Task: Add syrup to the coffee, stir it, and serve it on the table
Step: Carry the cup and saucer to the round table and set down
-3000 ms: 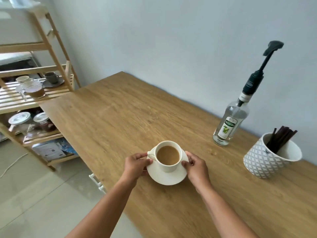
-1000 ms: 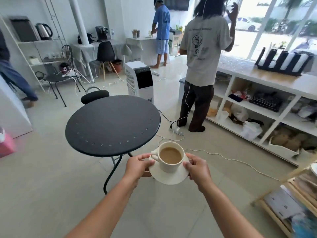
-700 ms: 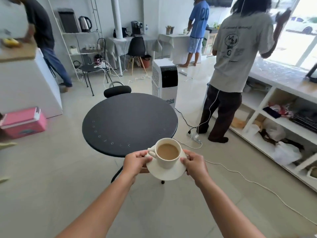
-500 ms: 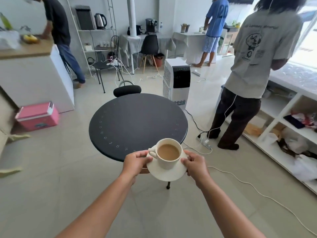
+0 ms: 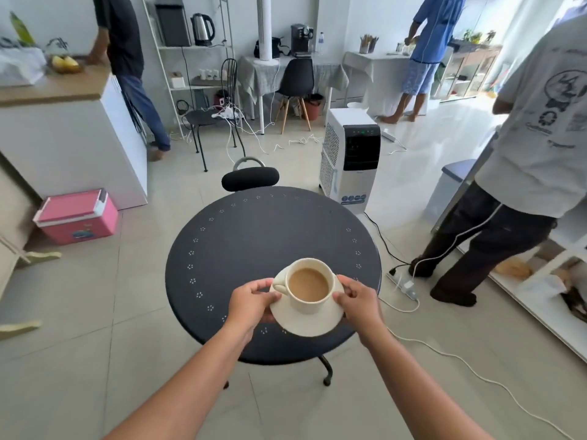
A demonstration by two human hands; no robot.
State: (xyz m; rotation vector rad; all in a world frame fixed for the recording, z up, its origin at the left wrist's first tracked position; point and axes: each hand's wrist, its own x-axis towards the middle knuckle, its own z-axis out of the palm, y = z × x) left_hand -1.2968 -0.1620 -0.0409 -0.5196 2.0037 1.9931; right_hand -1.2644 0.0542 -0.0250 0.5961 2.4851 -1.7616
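A cream cup (image 5: 309,287) full of milky coffee stands on a cream saucer (image 5: 306,320). My left hand (image 5: 251,301) grips the saucer's left rim by the cup handle. My right hand (image 5: 357,300) grips its right rim. The cup and saucer hang over the near part of a round black table (image 5: 254,246); I cannot tell whether the saucer touches the tabletop.
A black chair (image 5: 250,177) stands behind the table and a white air cooler (image 5: 349,157) beyond it to the right. A person in a grey shirt (image 5: 521,160) stands at right by white shelves. Cables (image 5: 444,354) cross the floor. A pink cooler box (image 5: 76,215) sits at left.
I turned away from the wooden counter and carried the cup and saucer to the round black table. They now hang over its near part, both hands still on the saucer.
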